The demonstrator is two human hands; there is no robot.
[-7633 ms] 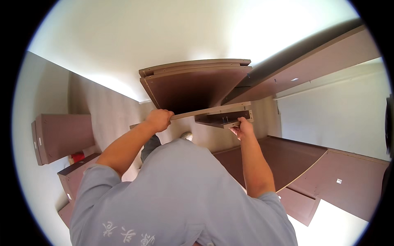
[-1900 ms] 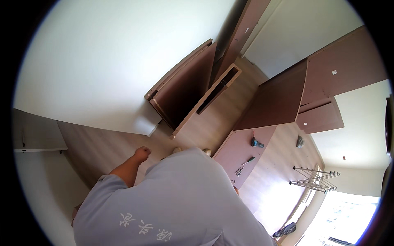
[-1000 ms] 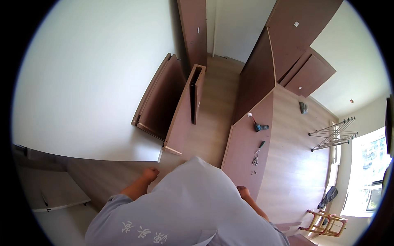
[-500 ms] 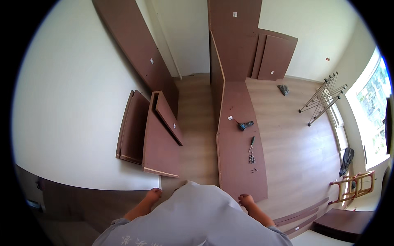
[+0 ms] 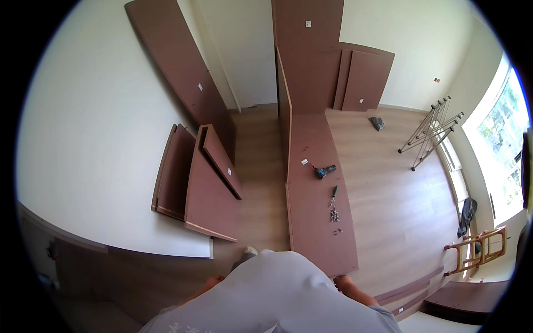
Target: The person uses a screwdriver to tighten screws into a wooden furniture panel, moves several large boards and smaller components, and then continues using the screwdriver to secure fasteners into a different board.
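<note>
My left hand [image 5: 215, 281] is low beside my grey shirt, its fingers mostly hidden. My right hand [image 5: 343, 282] is at the shirt's other side, close to the near end of a long reddish-brown panel [image 5: 319, 250] lying on the floor. Whether it touches the panel, and how its fingers are set, I cannot make out. On that panel lie a blue-and-black cordless drill [image 5: 325, 171], a green-handled screwdriver [image 5: 334, 194] and a small heap of metal fittings [image 5: 334, 215]. Another panel [image 5: 285, 111] stands on edge along its left side.
Brown panels [image 5: 214, 194] lean by the left wall, beside a tall panel [image 5: 183, 61]. More boards [image 5: 366, 83] rest against the far wall. A folding metal rack [image 5: 430, 133], a dark bag [image 5: 467, 216] and a gold-coloured stepladder [image 5: 480, 250] stand or lie at the right.
Both hands have drawn down and back toward my body, and the left is now more hidden. A foot shows below the leaning panels. The view has shifted slightly; drill and screwdriver stay on the panel.
</note>
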